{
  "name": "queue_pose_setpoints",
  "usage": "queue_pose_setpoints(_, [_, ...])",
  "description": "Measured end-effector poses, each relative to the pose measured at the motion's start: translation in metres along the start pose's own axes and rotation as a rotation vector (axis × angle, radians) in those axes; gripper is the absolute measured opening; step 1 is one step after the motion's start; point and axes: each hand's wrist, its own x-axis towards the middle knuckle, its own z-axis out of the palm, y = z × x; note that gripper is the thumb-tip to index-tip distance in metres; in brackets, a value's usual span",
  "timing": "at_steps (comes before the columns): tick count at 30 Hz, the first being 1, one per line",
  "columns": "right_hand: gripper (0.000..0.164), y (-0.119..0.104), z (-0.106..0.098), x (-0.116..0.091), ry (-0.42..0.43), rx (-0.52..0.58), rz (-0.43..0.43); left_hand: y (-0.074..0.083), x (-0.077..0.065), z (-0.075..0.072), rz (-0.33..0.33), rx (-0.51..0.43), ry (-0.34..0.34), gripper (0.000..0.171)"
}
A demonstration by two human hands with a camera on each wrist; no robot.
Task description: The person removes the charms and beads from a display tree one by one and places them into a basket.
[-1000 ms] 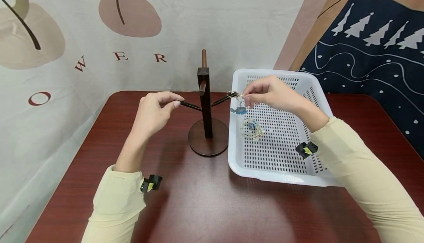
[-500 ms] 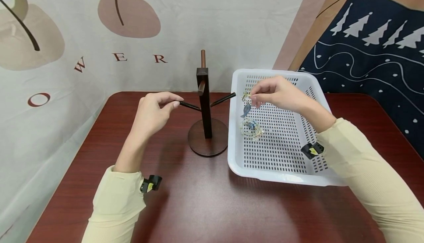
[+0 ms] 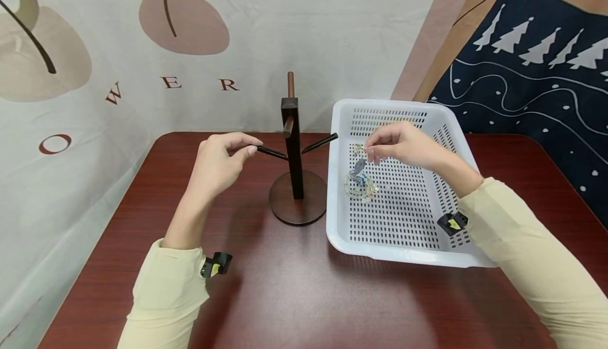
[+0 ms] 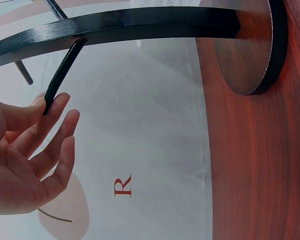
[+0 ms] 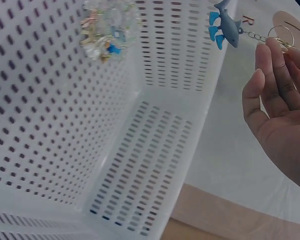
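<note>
My left hand (image 3: 220, 161) pinches the tip of a dark peg on the left side of a wooden peg stand (image 3: 295, 153). In the left wrist view, thumb and forefinger meet on that peg (image 4: 65, 72). Over the basket, my right hand (image 3: 401, 143) pinches a keychain by its gold ring end. A blue-grey shark charm (image 5: 229, 27) dangles from the keychain's short chain, and the ring (image 5: 281, 35) shows at my fingertips. Below it in the basket lies a clear beaded piece (image 3: 353, 185) with a bit of blue, which the charm partly overlaps in the head view.
The white perforated basket (image 3: 380, 254) stands right of the peg stand on a red-brown table (image 3: 266, 296). The stand's right peg (image 3: 320, 143) points toward the basket's rim. A printed cloth (image 3: 266, 21) hangs behind the table, with a dark tree-patterned cloth (image 3: 537, 74) at the right.
My right hand has moved right and down from the right peg's tip, taking the shark keychain off the peg and over the basket. The left hand has kept its hold.
</note>
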Motion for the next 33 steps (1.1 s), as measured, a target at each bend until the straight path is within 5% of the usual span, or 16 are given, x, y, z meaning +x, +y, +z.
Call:
queue_pose_setpoints(16, [0.013,0.031,0.014,-0.006,-0.044,-0.054,0.137,0.000,-0.001,-0.001,-0.004,-0.007,-0.005,0.015])
queue_pose_setpoints(33, [0.013,0.028,0.007,-0.008,-0.012,-0.038,0.132,-0.001,-0.002,0.000,-0.013,-0.008,-0.002,0.015])
